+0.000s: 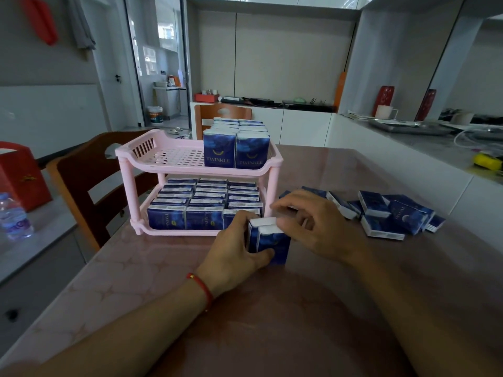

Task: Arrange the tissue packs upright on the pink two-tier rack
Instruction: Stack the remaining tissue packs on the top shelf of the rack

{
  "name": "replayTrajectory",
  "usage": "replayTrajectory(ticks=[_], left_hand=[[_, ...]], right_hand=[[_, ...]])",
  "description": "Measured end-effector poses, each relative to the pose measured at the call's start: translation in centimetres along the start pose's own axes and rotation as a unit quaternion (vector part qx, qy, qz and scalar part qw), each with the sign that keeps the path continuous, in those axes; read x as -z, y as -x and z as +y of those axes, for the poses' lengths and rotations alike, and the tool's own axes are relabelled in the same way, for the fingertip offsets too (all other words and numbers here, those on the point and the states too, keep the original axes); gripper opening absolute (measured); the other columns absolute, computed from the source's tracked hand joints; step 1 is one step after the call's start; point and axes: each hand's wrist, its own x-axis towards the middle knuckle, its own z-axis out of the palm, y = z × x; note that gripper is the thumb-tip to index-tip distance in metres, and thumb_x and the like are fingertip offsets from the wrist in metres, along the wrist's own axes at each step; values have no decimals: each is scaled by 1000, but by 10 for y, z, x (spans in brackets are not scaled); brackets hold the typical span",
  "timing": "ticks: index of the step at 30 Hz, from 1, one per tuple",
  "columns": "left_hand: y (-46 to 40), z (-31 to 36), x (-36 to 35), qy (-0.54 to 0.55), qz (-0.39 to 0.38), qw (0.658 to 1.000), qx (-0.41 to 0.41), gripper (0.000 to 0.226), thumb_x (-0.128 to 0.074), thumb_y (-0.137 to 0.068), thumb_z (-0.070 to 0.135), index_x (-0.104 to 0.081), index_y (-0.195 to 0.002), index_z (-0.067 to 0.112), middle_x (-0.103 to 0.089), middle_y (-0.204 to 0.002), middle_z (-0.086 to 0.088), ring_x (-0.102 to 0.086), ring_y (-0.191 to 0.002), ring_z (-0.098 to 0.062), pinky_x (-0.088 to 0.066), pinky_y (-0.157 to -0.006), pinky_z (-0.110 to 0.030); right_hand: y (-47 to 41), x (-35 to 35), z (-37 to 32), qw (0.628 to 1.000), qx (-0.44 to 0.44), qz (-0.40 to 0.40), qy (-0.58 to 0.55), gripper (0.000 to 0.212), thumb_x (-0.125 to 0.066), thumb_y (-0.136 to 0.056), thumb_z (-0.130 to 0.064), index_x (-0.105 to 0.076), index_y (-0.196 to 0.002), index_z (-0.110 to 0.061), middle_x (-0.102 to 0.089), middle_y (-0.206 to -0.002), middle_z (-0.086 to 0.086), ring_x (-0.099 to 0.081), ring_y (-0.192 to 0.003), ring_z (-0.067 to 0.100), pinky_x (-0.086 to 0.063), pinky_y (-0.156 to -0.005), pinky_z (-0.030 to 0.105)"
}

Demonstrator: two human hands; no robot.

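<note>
Nearest, on the pinkish counter (163, 268), both hands hold two upright blue tissue packs (273, 244) standing side by side: the left hand (234, 254) curls round their left side, thumb across the front, while the right hand (313, 227) pinches their white tops. Just behind stands the pink two-tier rack (196, 170), its lower tier packed with upright packs, the upper tier's right end filled. Loose packs (389, 213) lie heaped to the right
</note>
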Motion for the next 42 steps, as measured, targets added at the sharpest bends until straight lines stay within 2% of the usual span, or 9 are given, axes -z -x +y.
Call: replayTrajectory(ticks=[3,7,11,18,23,26,33,36,42], left_hand=[[-1,-1,3,-9,-43,999,-13,54,-81,-81,18,-51,-125,23,-68,-117,10,-65,-106,3,-53,-89,-15],[-1,1,7,-42,-65,997,-19,54,-79,-83,21,-52,-130,23,-65,-119,12,-62,-108,4,-48,-89,-8],[-1,6,16,-78,-46,996,-20,50,-84,-77,28,-59,-120,26,-70,-110,11,-66,-101,1,-56,-92,-28],[15,55,94,-94,7,994,-54,45,-85,-73,22,-59,-109,24,-71,-109,6,-70,-101,-11,-60,-87,-35],[-3,96,173,-38,104,987,-112,45,-87,-73,18,-58,-108,17,-71,-105,-1,-70,-100,-15,-58,-88,-28],[-46,96,204,-86,145,983,-75,39,-81,-78,5,-57,-107,15,-70,-101,-1,-69,-93,-13,-60,-85,-32],[-143,71,213,-204,44,975,79,48,-83,-77,12,-58,-118,15,-69,-115,-8,-67,-100,-25,-57,-92,-42],[-162,63,206,-191,12,976,108,50,-81,-78,4,-58,-122,10,-66,-118,-12,-66,-98,-25,-58,-84,-36],[-172,50,192,-136,-35,979,147,57,-74,-78,-10,-55,-130,4,-62,-123,-18,-64,-110,-34,-56,-97,-47]], right_hand=[[3,-1,3,992,-48,-105,-44,45,-74,-83,-40,-63,-126,-34,-67,-116,-15,-67,-95,14,-59,-78,34],[2,-9,2,989,-61,-86,-100,38,-82,-79,-33,-67,-114,-32,-72,-106,-13,-70,-95,11,-60,-82,40],[6,-11,-3,989,-61,-68,-117,39,-84,-77,-29,-67,-112,-35,-73,-102,-13,-70,-91,7,-60,-79,30],[8,-33,-23,979,-52,14,-199,30,-47,-97,-42,-61,-121,-30,-70,-93,0,-68,-80,15,-57,-70,34],[11,-57,-27,990,-38,-25,-130,18,-57,-99,-33,-63,-114,-38,-67,-95,-17,-65,-92,0,-54,-77,21],[10,-63,-27,996,-16,-53,-76,23,-64,-94,-27,-62,-115,-38,-63,-99,-21,-61,-96,-2,-50,-80,14],[8,-68,-22,998,-7,-48,-44,31,-68,-84,-27,-61,-107,-47,-61,-107,-27,-63,-93,3,-51,-77,16],[8,-69,-20,999,7,-21,-35,32,-65,-85,-25,-60,-109,-45,-60,-106,-21,-63,-90,9,-51,-74,19],[4,-69,-24,999,31,15,-22,31,-60,-85,-23,-59,-111,-40,-55,-102,-27,-60,-87,4,-47,-73,13]])
